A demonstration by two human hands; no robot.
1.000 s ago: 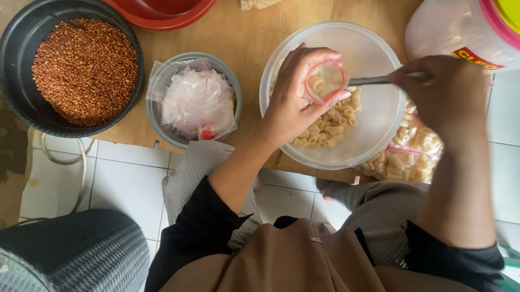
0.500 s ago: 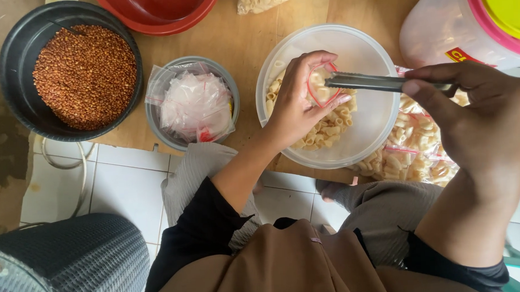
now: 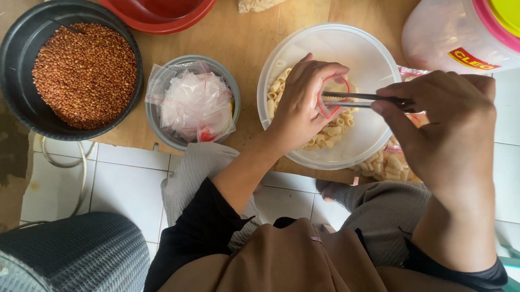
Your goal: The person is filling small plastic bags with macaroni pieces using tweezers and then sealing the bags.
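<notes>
While the hands hold it—spoon [image 3: 359, 98] lies level, pointing left.

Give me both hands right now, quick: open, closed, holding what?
Left hand: closed, holding a small clear bag with a red rim open over the bowl of macaroni.
Right hand: closed on a metal spoon handle reaching into the bag.

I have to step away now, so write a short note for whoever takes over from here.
Left hand holds a small clear bag with a red rim open over the clear bowl of macaroni.
Right hand holds a metal utensil, its tip at the bag mouth.
Filled macaroni bags lie beside the bowl; empty bags sit in the grey bowl.
Done: some bags filled. Left: this bag, and macaroni remains.
</notes>
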